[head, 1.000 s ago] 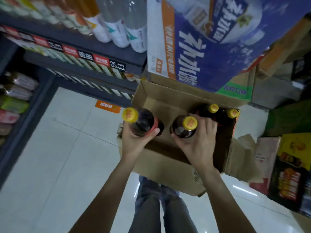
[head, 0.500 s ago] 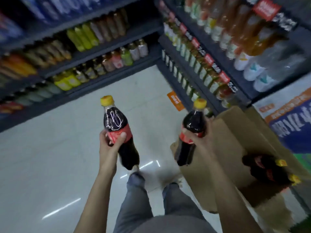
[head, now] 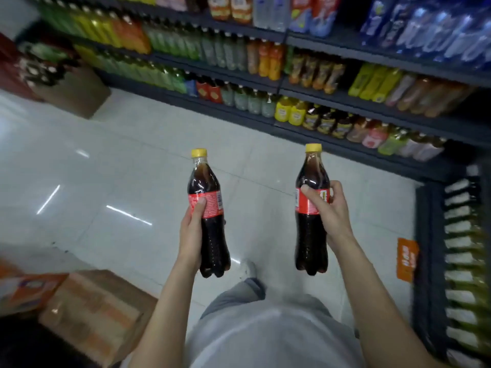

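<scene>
I hold two dark cola bottles with yellow caps and red labels, both upright over the tiled floor. My left hand [head: 191,235] grips the left bottle [head: 208,208] around its label and lower body, thumb on the label. My right hand [head: 328,213] grips the right bottle [head: 310,229] at its label, fingers curled round it. The bottles are apart, about a body's width between them, in front of my grey shirt.
Dark shelves of drink bottles [head: 292,107] run across the back of the aisle, and another shelf unit [head: 462,261] stands at the right. Cardboard boxes [head: 95,314] sit on the floor at lower left, another box [head: 79,94] at upper left. White tiled floor [head: 119,168] lies ahead.
I lifted both bottles out of the open cardboard box and turned away from it. The view has swung round to the aisle and facing shelves; both bottles are now held upright.
</scene>
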`<state>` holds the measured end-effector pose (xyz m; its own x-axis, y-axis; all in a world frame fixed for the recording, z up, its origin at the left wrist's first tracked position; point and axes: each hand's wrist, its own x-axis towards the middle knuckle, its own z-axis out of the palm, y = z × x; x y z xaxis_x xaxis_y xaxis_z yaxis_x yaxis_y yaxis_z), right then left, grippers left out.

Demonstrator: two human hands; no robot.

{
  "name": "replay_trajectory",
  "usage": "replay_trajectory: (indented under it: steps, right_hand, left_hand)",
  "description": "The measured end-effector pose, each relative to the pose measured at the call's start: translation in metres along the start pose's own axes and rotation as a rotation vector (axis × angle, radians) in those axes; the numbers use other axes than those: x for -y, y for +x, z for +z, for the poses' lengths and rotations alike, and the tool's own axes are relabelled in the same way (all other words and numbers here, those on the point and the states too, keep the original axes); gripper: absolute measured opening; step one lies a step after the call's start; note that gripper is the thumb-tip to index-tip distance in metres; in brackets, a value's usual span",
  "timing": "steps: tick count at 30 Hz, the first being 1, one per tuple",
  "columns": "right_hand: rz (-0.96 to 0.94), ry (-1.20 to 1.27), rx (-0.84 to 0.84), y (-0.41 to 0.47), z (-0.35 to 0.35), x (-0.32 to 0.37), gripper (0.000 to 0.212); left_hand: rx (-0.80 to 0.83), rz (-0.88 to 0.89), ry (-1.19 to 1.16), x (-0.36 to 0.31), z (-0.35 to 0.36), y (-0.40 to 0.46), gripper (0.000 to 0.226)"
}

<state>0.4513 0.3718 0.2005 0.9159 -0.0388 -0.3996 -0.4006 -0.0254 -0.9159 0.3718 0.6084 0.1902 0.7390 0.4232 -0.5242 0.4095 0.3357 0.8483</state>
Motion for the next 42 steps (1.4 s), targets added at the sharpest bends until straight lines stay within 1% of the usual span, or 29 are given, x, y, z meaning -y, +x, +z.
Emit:
replay_trajectory:
  steps: [1, 3, 5, 6, 8, 11, 13, 15, 17, 19, 22, 23, 24, 26, 27, 29, 32, 35, 38, 42]
  right_hand:
    - [-0.007, -0.008, 0.032, 0.014, 0.025, 0.009, 0.045]
    - [-0.025, -0.026, 0.101, 0.041, 0.074, 0.026, 0.041]
    - [-0.033, -0.044, 0.164, 0.068, 0.12, 0.041, 0.044]
    - [-0.035, -0.057, 0.195, 0.081, 0.141, 0.048, 0.047]
    - [-0.048, -0.065, 0.243, 0.111, 0.181, 0.061, 0.048]
    - [-0.085, -0.049, 0.277, 0.168, 0.24, 0.084, 0.036]
    - [-0.096, -0.033, 0.283, 0.21, 0.278, 0.104, 0.032]
    - [-0.107, 0.0, 0.285, 0.258, 0.316, 0.129, 0.037]
    - [-0.141, 0.003, 0.283, 0.31, 0.357, 0.158, 0.039]
    - [-0.182, 0.007, 0.267, 0.358, 0.396, 0.196, 0.037]
    - [-0.285, 0.018, 0.222, 0.413, 0.447, 0.263, 0.03]
    - [-0.334, 0.014, 0.206, 0.429, 0.461, 0.284, 0.034]
    - [-0.384, 0.011, 0.188, 0.444, 0.475, 0.305, 0.043]
    - [-0.473, -0.023, 0.118, 0.473, 0.499, 0.342, 0.064]
    - [-0.515, -0.054, 0.073, 0.489, 0.511, 0.357, 0.067]
    - [-0.603, -0.107, -0.02, 0.519, 0.534, 0.384, 0.063]
    - [-0.717, -0.128, -0.198, 0.563, 0.568, 0.419, 0.064]
    - [-0.739, -0.146, -0.37, 0.602, 0.601, 0.454, 0.062]
    - [-0.731, -0.15, -0.527, 0.633, 0.624, 0.488, 0.064]
    - [-0.735, -0.175, -0.706, 0.668, 0.64, 0.521, 0.065]
  left_hand:
    - [-0.026, 0.002, -0.027, -0.013, -0.014, 0.016, 0.036]
    - [-0.064, 0.001, -0.064, -0.038, -0.036, 0.047, 0.049]
    - [-0.102, -0.007, -0.1, -0.06, -0.055, 0.079, 0.065]
    - [-0.117, -0.013, -0.121, -0.07, -0.062, 0.096, 0.068]
    - [-0.13, -0.015, -0.17, -0.091, -0.073, 0.133, 0.067]
    - [-0.08, 0.017, -0.205, -0.134, -0.081, 0.202, 0.069]
    - [-0.03, 0.09, -0.146, -0.17, -0.084, 0.256, 0.075]
    - [0.016, 0.153, -0.087, -0.213, -0.084, 0.311, 0.075]
    - [0.067, 0.201, -0.051, -0.258, -0.082, 0.366, 0.071]
    - [0.096, 0.254, -0.021, -0.306, -0.079, 0.417, 0.066]
    - [0.101, 0.365, -0.01, -0.384, -0.074, 0.488, 0.067]
    - [0.097, 0.405, -0.009, -0.411, -0.072, 0.511, 0.067]
    - [0.098, 0.45, -0.001, -0.438, -0.069, 0.534, 0.068]
    - [0.109, 0.547, 0.029, -0.492, -0.061, 0.579, 0.077]
    - [0.127, 0.592, 0.049, -0.518, -0.055, 0.603, 0.081]
    - [0.188, 0.671, 0.081, -0.567, -0.044, 0.651, 0.082]
    - [0.302, 0.818, 0.196, -0.631, -0.02, 0.724, 0.072]
    - [0.371, 0.95, 0.373, -0.683, 0.01, 0.783, 0.067]
    - [0.408, 0.985, 0.439, -0.72, 0.041, 0.827, 0.066]
    - [0.493, 1.022, 0.47, -0.745, 0.087, 0.871, 0.075]
